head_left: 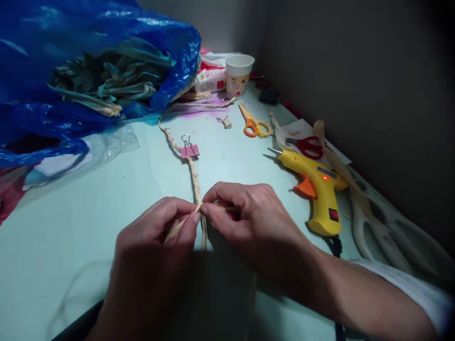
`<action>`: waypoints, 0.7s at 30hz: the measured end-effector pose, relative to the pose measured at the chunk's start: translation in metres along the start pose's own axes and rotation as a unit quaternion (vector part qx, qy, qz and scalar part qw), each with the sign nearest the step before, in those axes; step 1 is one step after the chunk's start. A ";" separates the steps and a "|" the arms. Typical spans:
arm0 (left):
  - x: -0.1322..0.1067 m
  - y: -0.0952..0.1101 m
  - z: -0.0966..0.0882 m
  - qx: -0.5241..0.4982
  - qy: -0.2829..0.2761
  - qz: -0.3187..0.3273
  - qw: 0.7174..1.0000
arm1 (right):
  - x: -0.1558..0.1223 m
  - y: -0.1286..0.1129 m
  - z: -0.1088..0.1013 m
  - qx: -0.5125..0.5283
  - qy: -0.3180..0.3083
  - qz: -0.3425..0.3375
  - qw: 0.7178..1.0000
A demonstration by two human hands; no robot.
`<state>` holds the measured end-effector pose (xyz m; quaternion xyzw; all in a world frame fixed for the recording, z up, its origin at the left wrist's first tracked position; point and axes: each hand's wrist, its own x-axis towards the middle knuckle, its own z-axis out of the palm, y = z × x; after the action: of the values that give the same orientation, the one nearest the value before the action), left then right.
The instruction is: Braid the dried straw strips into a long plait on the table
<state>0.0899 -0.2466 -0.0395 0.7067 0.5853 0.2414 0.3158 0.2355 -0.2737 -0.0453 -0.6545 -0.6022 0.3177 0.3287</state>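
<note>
A pale braid [194, 177] of dried plant fibre runs down the table from a pink binder clip [189, 151], which grips it. At the braid's lower end my left hand [159, 237] pinches one flat strand between thumb and forefinger. My right hand [245, 208] pinches another strand right beside it, fingertips almost touching the left ones. Between the hands a third loose strand [204, 232] hangs toward me. Beyond the clip, the finished length of braid curves up and left. My palms hide part of the strands.
A yellow glue gun [325, 189] with a lit red light lies at right. Near it are red-handled scissors [311, 147], orange scissors [254, 124] and pale fibre strips [373, 227]. At the back stand a paper cup [239, 76] and a blue plastic bag [177, 42] holding dried fibres.
</note>
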 end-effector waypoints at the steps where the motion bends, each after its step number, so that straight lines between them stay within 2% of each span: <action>1: -0.001 -0.001 -0.001 0.000 0.000 0.014 1.000 | 0.000 0.001 0.001 0.002 0.002 0.000 1.000; 3: -0.002 -0.001 -0.003 0.006 -0.001 0.015 1.000 | 0.000 0.002 0.002 0.004 0.008 0.001 1.000; 8: -0.006 0.005 -0.005 0.040 -0.013 -0.058 0.997 | -0.001 0.002 0.003 0.014 0.021 0.004 1.000; 10: -0.009 0.004 -0.004 0.049 -0.010 -0.054 0.997 | -0.001 0.000 0.003 0.018 0.019 0.007 1.000; 13: -0.014 -0.002 -0.001 0.090 -0.006 0.039 0.995 | 0.000 -0.003 0.000 0.019 0.010 0.014 1.000; 15: -0.018 -0.007 0.001 0.144 0.005 0.112 0.983 | 0.001 -0.005 -0.002 0.021 0.004 0.011 1.000; 21: -0.026 -0.024 0.004 0.276 0.011 0.296 0.915 | 0.002 -0.003 -0.005 0.060 -0.028 0.012 0.998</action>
<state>0.0714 -0.2704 -0.0594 0.9036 0.3967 0.1608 0.0159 0.2379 -0.2718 -0.0394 -0.6317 -0.5829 0.3760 0.3463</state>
